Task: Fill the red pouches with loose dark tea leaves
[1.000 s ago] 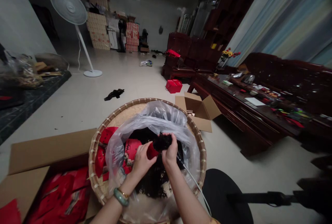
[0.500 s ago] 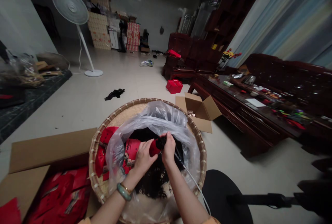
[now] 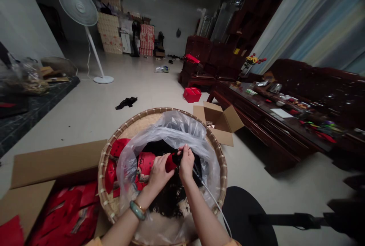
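Over a round woven basket point(image 3: 224, 170), my left hand point(image 3: 159, 172) is wrapped round a red printed pouch point(image 3: 145, 164), holding it tilted on its side. The pouch's mouth faces right. My right hand point(image 3: 186, 162) is closed at that mouth, its fingers pinching dark, crinkled pieces point(image 3: 177, 158) whose kind I cannot make out. Beneath both hands lies a clear plastic bag point(image 3: 128, 166), spread open in the basket, with a heap of similar dark pieces point(image 3: 165, 200) inside. More red pouches point(image 3: 110, 175) rest along the basket's left side.
A cardboard box point(image 3: 59, 162) full of red pouches stands at lower left. An open carton point(image 3: 218, 120) sits beyond the basket's right edge. A white cord point(image 3: 213, 198) crosses the rim near my right forearm. A black round base point(image 3: 245, 215) is at right.
My right hand and the dark pieces have shifted slightly at the pouch's mouth. The left hand keeps its hold, almost unmoved.
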Demonstrator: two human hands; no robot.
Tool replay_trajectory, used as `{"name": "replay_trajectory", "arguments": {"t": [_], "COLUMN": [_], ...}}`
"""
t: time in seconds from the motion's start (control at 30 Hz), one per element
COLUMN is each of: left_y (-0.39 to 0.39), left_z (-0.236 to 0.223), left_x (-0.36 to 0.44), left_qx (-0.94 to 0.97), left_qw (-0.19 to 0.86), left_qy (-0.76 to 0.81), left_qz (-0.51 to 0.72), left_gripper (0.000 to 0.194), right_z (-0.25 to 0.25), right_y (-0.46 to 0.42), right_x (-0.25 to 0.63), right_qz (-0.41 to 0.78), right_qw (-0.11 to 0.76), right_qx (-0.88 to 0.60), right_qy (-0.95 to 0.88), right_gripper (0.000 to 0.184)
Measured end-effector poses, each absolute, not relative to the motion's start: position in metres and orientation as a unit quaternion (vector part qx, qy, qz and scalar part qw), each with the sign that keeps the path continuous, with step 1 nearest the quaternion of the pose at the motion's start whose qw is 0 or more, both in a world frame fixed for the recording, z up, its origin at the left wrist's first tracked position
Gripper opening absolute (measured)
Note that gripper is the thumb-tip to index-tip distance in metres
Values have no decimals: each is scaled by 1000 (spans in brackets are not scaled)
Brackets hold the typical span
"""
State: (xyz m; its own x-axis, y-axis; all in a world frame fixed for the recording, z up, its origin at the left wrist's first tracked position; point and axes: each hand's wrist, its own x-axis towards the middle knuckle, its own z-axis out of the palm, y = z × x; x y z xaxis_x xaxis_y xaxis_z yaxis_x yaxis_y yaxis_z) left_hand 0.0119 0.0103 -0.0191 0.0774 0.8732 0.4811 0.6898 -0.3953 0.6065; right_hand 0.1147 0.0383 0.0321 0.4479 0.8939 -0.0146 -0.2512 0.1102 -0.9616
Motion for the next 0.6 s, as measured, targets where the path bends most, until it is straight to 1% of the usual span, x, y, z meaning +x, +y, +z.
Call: {"name": "replay_trajectory", "arguments": {"t": [0.17, 0.33, 0.5, 0.6], "left_y": [11, 11, 9, 8], "left_z": [-20, -23, -22, -22], "left_x": [12, 12, 13, 13], "left_qx": [726, 717, 712, 711], "left_qw": [120, 129, 142, 148], "left_qy": [537, 539, 542, 542], "left_qz": [413, 423, 423, 423], "left_gripper": [56, 55, 52, 52], "right_z": [33, 36, 41, 43], "right_y": [37, 38, 33, 31], "right_x": [115, 116, 115, 114], "right_qz": [426, 452, 451, 435], "right_qw": [682, 718, 681, 680], "right_qx": [-497, -462, -483, -494], "right_qy": [-326, -259, -314, -323], "right_gripper": [40, 36, 36, 36]}}
